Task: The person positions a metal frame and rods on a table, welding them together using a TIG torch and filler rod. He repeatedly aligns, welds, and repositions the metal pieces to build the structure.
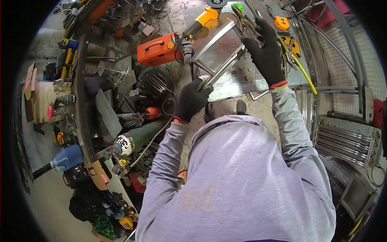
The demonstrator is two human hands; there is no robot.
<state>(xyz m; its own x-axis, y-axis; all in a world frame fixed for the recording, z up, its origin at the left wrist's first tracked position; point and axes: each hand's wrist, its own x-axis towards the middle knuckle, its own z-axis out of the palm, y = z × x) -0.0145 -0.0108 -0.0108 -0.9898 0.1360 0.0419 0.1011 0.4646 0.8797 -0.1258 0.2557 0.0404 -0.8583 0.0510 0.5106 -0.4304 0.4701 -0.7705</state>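
Note:
My left hand (192, 100), in a black glove with a red cuff, is closed around the near-left end of a rectangular metal frame (226, 69). The frame's bars are shiny, and it is held over a metal-topped table (231, 86). My right hand (267, 58), gloved the same way, is beside the frame's far right end. Its thumb and fingers are spread apart, with nothing visible between them. Pliers or clamp-like tools (246, 25) lie just beyond its fingers. A yellow angle grinder (204, 20) lies behind the frame.
An orange machine box (156, 51) with a handle stands left of the table. An orange tape measure (281, 23) and yellow strip (306, 74) lie at right. A green gas cylinder (149, 136) and scrap metal crowd the left floor; metal racks (342, 143) stand at right.

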